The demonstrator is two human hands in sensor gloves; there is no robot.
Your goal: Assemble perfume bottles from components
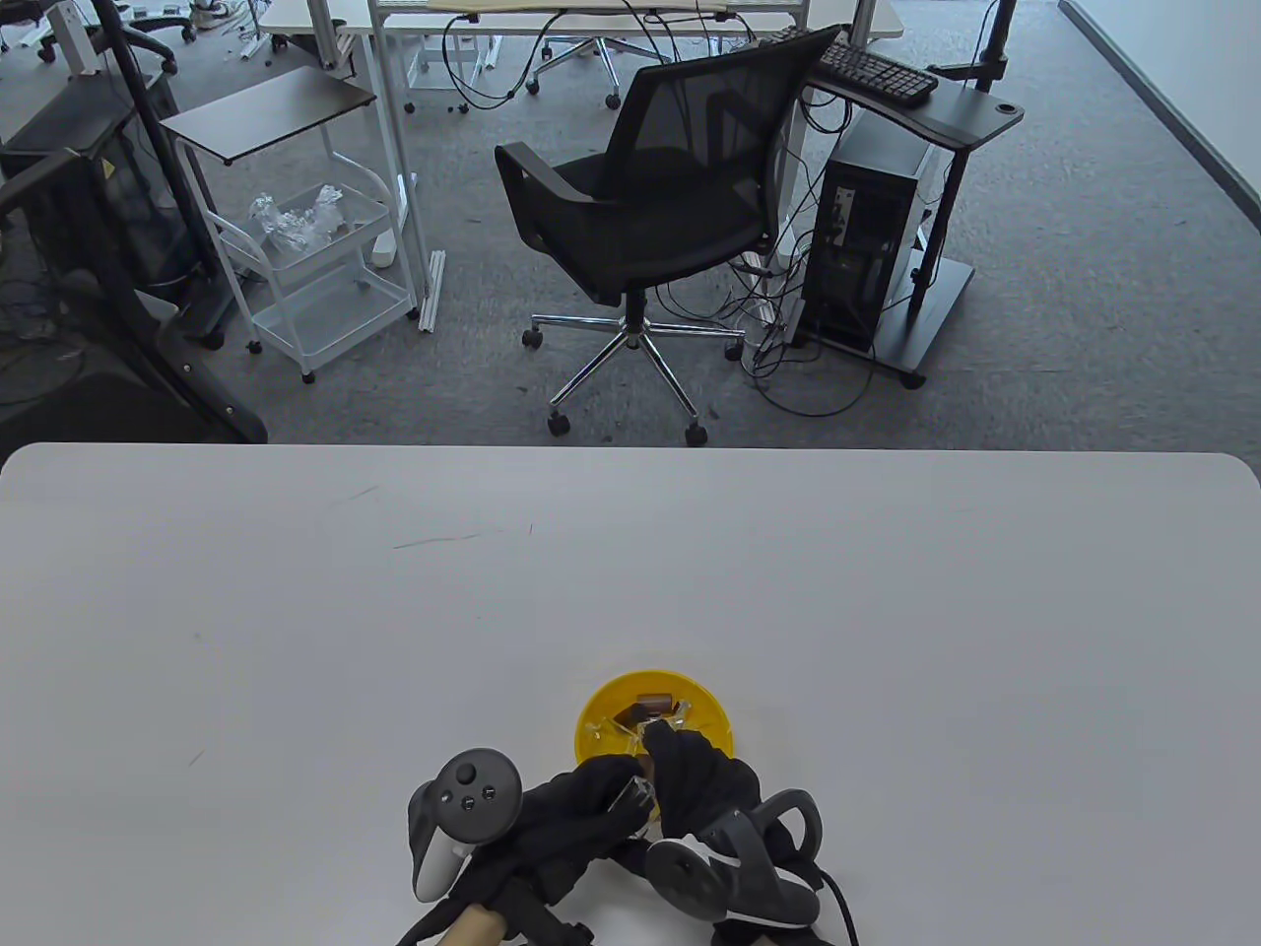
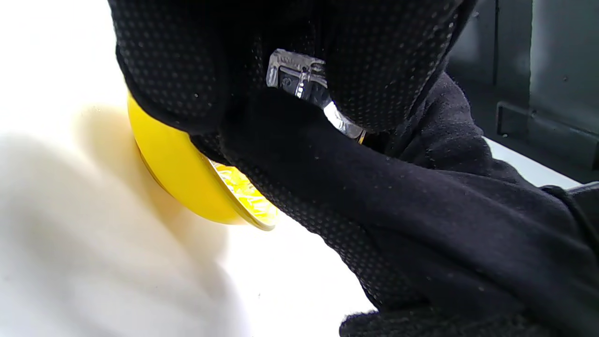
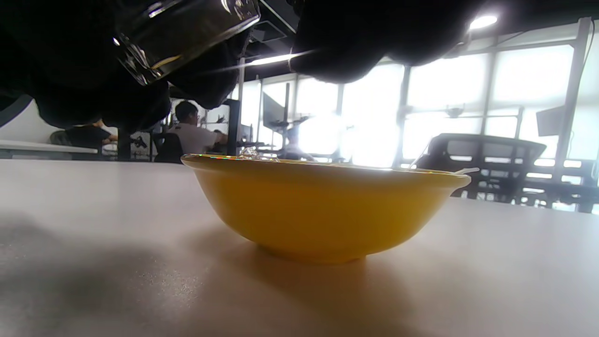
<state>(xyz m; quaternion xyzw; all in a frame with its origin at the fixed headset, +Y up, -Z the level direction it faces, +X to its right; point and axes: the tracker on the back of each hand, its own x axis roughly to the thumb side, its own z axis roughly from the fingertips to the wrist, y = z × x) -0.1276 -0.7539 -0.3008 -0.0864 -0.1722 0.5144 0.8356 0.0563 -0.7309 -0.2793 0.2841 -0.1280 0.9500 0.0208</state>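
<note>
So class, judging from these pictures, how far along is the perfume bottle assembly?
Done: no finished bottle shows anywhere on the table. In hand: the left hand grips a clear glass bottle, and the right hand reaches over the yellow bowl; whether it holds anything cannot be told. Left: clear and brown parts lie in the bowl, so it looks like an early stage.

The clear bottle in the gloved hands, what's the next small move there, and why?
Probably the right hand should pick a part from the yellow bowl: its fingers already reach over the rim, while the left hand grips the clear bottle beside the bowl, ready for fitting.
</note>
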